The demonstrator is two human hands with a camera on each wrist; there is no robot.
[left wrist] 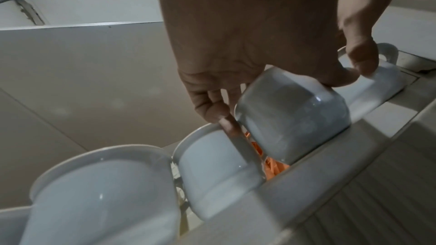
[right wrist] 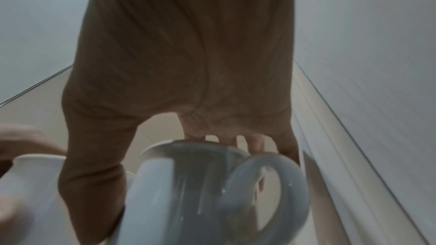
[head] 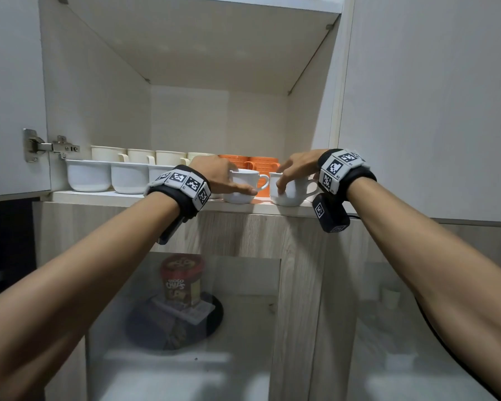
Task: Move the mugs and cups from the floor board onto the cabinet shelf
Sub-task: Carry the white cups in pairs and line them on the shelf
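Two white handled cups stand at the front edge of the cabinet shelf (head: 113, 195). My left hand (head: 229, 180) grips the left cup (head: 243, 185), fingers over its far side and thumb along the front; the left wrist view shows this cup (left wrist: 292, 115) under the palm. My right hand (head: 287, 176) grips the right cup (head: 294, 192) from above, fingers over the rim. The right wrist view shows that cup (right wrist: 188, 193) with its handle (right wrist: 273, 183) facing the camera. The floor board is out of view.
White cups (head: 88, 175) line the front of the shelf on the left, with cream mugs (head: 139, 156) behind and orange mugs (head: 262, 164) behind my hands. An open door with a hinge (head: 41, 146) stands on the left. Below, a glass door shows a cereal box (head: 182, 282).
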